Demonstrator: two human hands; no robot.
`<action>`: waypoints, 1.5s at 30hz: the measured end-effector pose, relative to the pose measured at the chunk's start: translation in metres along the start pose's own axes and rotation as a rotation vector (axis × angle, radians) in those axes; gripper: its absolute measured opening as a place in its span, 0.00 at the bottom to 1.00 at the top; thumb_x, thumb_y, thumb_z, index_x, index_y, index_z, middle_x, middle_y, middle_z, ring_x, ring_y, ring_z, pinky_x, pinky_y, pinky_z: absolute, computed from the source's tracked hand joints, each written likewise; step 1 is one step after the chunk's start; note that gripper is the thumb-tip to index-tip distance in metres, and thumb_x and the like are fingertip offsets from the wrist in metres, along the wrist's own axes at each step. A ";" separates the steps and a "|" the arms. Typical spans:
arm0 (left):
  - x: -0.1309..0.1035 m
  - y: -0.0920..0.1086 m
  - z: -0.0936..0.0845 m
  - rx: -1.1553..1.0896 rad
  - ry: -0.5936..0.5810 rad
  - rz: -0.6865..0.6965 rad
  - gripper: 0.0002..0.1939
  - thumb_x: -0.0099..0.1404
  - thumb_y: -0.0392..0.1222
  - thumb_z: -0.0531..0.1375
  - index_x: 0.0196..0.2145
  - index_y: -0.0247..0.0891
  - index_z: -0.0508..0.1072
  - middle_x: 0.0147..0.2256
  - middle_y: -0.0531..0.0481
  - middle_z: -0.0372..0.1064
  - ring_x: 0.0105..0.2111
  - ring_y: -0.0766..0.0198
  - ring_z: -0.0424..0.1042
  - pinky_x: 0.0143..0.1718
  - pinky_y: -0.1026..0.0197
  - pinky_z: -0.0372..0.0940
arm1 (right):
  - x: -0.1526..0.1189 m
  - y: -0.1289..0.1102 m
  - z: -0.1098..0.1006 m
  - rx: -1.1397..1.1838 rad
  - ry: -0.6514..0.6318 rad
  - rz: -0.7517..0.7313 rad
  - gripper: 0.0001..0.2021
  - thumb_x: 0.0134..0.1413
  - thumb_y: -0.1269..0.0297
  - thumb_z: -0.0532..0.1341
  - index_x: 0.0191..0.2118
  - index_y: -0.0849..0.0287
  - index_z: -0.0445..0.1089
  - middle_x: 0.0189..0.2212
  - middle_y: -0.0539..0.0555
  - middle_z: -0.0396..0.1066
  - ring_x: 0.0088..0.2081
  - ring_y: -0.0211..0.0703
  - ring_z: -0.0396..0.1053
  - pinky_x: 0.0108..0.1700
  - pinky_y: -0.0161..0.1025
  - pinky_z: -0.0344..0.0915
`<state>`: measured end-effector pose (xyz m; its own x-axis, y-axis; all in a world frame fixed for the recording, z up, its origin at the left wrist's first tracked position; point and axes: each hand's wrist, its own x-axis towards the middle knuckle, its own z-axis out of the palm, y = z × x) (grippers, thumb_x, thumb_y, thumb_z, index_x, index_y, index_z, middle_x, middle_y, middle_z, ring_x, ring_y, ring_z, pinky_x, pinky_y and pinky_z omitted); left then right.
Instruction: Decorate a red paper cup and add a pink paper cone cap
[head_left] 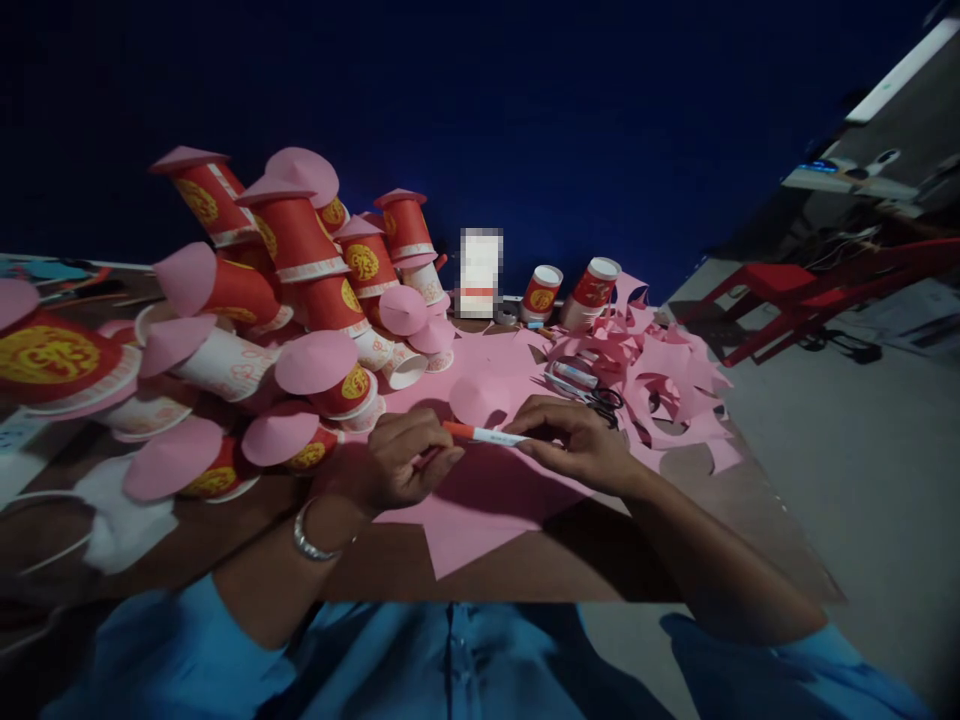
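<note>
My left hand (401,460) and my right hand (577,440) hold one pen (484,434) between them, above a pink paper sheet (480,500) on the brown table (390,565). The pen is white with an orange cap; my left fingers pinch the orange end and my right fingers grip the white barrel. A small pink paper cone (480,398) stands just behind the pen. A silver bracelet (311,540) circles my left wrist.
A pile of red paper cups with pink cone lids (300,300) fills the table's left. Black scissors (604,402) lie among pink paper scraps (660,380) at the right. Two upright cups (570,290) stand at the back. A red stool (780,290) stands on the floor.
</note>
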<state>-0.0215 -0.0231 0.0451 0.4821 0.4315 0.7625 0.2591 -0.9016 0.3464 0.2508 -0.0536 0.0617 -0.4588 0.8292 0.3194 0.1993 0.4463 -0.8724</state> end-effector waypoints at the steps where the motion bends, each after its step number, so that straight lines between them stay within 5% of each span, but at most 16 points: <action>1: 0.001 0.001 -0.001 0.022 0.013 -0.004 0.11 0.74 0.40 0.61 0.31 0.41 0.67 0.21 0.58 0.65 0.20 0.68 0.63 0.24 0.63 0.58 | 0.000 0.000 -0.001 0.000 -0.006 -0.005 0.09 0.68 0.62 0.67 0.48 0.58 0.82 0.38 0.56 0.79 0.36 0.39 0.75 0.34 0.34 0.68; 7: 0.000 0.000 -0.003 0.091 -0.005 0.027 0.06 0.74 0.43 0.61 0.38 0.41 0.71 0.25 0.56 0.73 0.21 0.68 0.68 0.26 0.63 0.62 | 0.000 -0.002 -0.003 0.135 -0.001 -0.018 0.08 0.67 0.61 0.69 0.46 0.58 0.83 0.39 0.57 0.79 0.37 0.40 0.76 0.37 0.35 0.72; 10: -0.001 0.001 -0.001 0.088 -0.026 0.043 0.07 0.75 0.40 0.59 0.35 0.41 0.71 0.24 0.55 0.73 0.23 0.65 0.71 0.27 0.62 0.63 | -0.001 0.001 0.000 0.320 0.024 0.015 0.08 0.65 0.61 0.71 0.46 0.57 0.83 0.38 0.56 0.78 0.32 0.36 0.74 0.30 0.31 0.72; 16: -0.001 0.004 0.003 -0.045 -0.023 -0.106 0.15 0.76 0.39 0.55 0.29 0.41 0.69 0.21 0.56 0.68 0.20 0.66 0.64 0.23 0.62 0.58 | -0.003 0.007 0.009 0.621 0.077 -0.002 0.19 0.57 0.66 0.76 0.54 0.49 0.81 0.44 0.54 0.77 0.37 0.39 0.79 0.33 0.34 0.79; 22: -0.003 0.007 0.009 -0.210 -0.067 -0.143 0.17 0.78 0.42 0.54 0.29 0.41 0.69 0.20 0.57 0.65 0.19 0.67 0.63 0.24 0.62 0.58 | -0.003 0.014 0.017 0.671 0.108 0.033 0.11 0.62 0.61 0.73 0.50 0.53 0.83 0.43 0.54 0.75 0.32 0.38 0.78 0.29 0.34 0.77; 26: -0.005 0.009 0.013 -0.265 -0.158 -0.068 0.17 0.79 0.45 0.53 0.31 0.41 0.69 0.21 0.57 0.66 0.19 0.68 0.63 0.24 0.62 0.57 | -0.006 0.010 0.014 0.627 0.052 0.084 0.13 0.59 0.56 0.75 0.45 0.58 0.84 0.32 0.51 0.76 0.26 0.35 0.72 0.26 0.31 0.69; 32: -0.007 0.010 0.018 -0.233 -0.220 0.061 0.22 0.81 0.49 0.52 0.27 0.42 0.64 0.18 0.57 0.62 0.18 0.67 0.60 0.22 0.59 0.52 | -0.005 -0.005 0.007 0.422 -0.104 0.143 0.14 0.56 0.55 0.77 0.41 0.60 0.83 0.34 0.54 0.80 0.33 0.38 0.74 0.37 0.34 0.70; 38: -0.008 0.006 0.018 -0.237 -0.196 0.055 0.21 0.81 0.49 0.53 0.28 0.42 0.65 0.19 0.58 0.63 0.18 0.68 0.61 0.23 0.59 0.52 | -0.007 0.001 0.009 0.414 -0.095 0.104 0.14 0.61 0.53 0.74 0.42 0.60 0.83 0.32 0.54 0.78 0.31 0.39 0.74 0.34 0.35 0.69; 40: -0.008 0.005 0.017 -0.243 -0.179 0.041 0.22 0.81 0.52 0.53 0.29 0.41 0.66 0.20 0.58 0.63 0.19 0.68 0.61 0.23 0.60 0.54 | -0.010 0.003 0.006 0.362 -0.016 0.034 0.13 0.63 0.52 0.71 0.43 0.58 0.82 0.32 0.54 0.78 0.29 0.40 0.74 0.31 0.36 0.69; 42: -0.008 0.003 0.016 -0.202 -0.110 -0.038 0.20 0.80 0.52 0.55 0.30 0.41 0.67 0.21 0.58 0.64 0.20 0.69 0.61 0.24 0.63 0.56 | -0.011 0.006 -0.002 0.180 0.194 -0.061 0.12 0.67 0.52 0.68 0.46 0.55 0.81 0.35 0.55 0.79 0.30 0.42 0.75 0.33 0.40 0.72; 45: -0.009 -0.004 0.018 -0.102 0.098 -0.298 0.11 0.76 0.44 0.61 0.33 0.41 0.67 0.26 0.58 0.66 0.23 0.70 0.64 0.26 0.66 0.58 | -0.011 0.019 -0.017 -0.416 0.483 -0.145 0.09 0.69 0.59 0.65 0.50 0.52 0.79 0.42 0.58 0.80 0.43 0.52 0.78 0.46 0.49 0.75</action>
<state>-0.0115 -0.0232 0.0269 0.3140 0.6761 0.6666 0.2894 -0.7368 0.6111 0.2745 -0.0489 0.0482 -0.0845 0.7652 0.6382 0.5280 0.5776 -0.6226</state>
